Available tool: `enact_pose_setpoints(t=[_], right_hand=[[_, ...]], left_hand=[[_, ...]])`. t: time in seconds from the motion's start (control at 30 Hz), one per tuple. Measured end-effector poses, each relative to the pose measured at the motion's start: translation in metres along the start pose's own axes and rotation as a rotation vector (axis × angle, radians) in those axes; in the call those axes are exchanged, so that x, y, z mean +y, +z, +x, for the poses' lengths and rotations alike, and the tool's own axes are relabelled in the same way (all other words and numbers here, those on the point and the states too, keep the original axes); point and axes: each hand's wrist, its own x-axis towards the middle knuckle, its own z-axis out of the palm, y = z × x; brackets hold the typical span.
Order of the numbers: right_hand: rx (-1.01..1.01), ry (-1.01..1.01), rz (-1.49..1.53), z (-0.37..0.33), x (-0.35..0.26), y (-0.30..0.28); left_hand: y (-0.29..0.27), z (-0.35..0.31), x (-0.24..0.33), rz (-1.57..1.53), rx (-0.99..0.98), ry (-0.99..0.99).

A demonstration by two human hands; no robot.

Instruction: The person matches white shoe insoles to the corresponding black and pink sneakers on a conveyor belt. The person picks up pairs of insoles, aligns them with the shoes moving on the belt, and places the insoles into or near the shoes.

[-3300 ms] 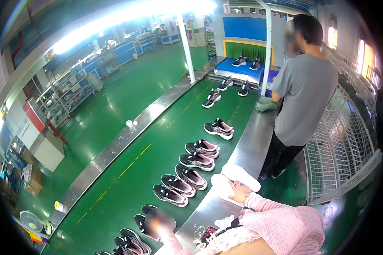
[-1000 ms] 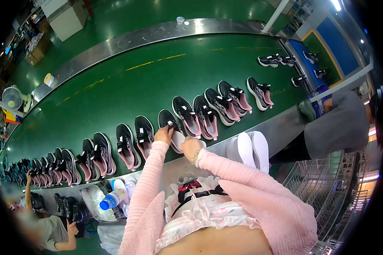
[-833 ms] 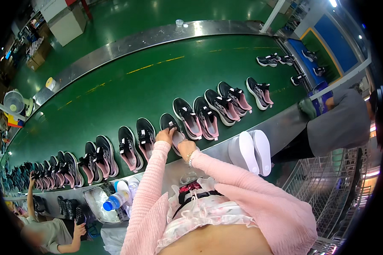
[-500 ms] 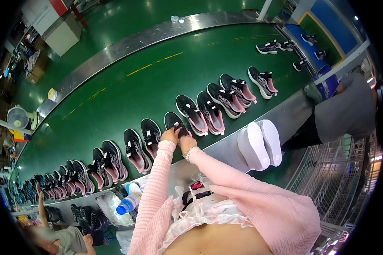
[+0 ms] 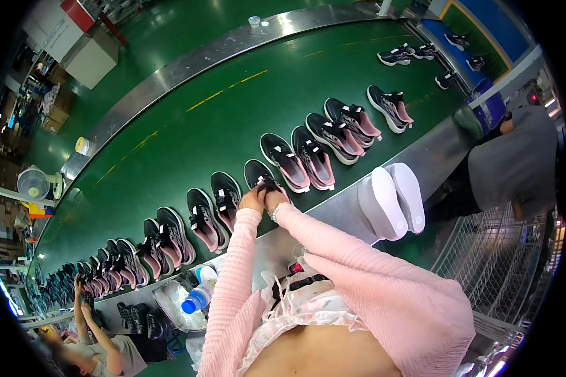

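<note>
A black sneaker with pink lining rests on the green belt in front of me. My left hand is closed on its near end from the left. From the right, my right hand grips the same end, the two hands almost touching. My fingers and wrists hide most of the shoe's opening and heel. Close on its right lies a pair of matching sneakers, toes pointing away. Another pair lies to the left of my left hand.
Two stacks of white insoles stand on the metal ledge to my right. A blue-capped bottle lies near my left forearm. One co-worker reaches to shoes at lower left; another is at right, beside a wire rack.
My hands have drawn closer together on the sneaker's near end. The co-worker at lower left now reaches to the shoes with both arms. The whole view has shifted slightly.
</note>
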Motion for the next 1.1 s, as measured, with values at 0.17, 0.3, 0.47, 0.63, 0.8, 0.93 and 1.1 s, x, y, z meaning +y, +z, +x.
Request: enact_pose_setpoints(t=[0.17,0.3,0.47,0.63,0.8,0.93,1.1], right_hand=[[0.171,-0.048,0.153,-0.047,-0.003,-0.010],[0.081,-0.197,0.399,-0.124,0.038,-0.078],[0.144,-0.039,0.425,-0.193,0.100,-0.138],[0.279,0.105,0.387,-0.214,0.121,-0.174],[0.300,0.199,0.467,-0.247,0.155,-0.191],[0.545,0.356,0.141,-0.248,0.190,-0.210],[0.578,0.634,-0.184,-0.254,0.234,-0.223]], left_hand=[[0.001,-0.004,-0.004,-0.140,0.069,0.097],[0.003,-0.051,0.027,0.000,0.456,0.280],[0.043,-0.040,0.039,0.276,0.221,0.244],[0.069,0.035,0.007,0.600,-0.263,-0.181],[0.075,0.028,0.059,0.948,-0.613,0.124],[0.046,-0.009,0.076,1.150,-0.651,0.466],[0.064,0.018,0.039,0.971,-0.913,0.086]])
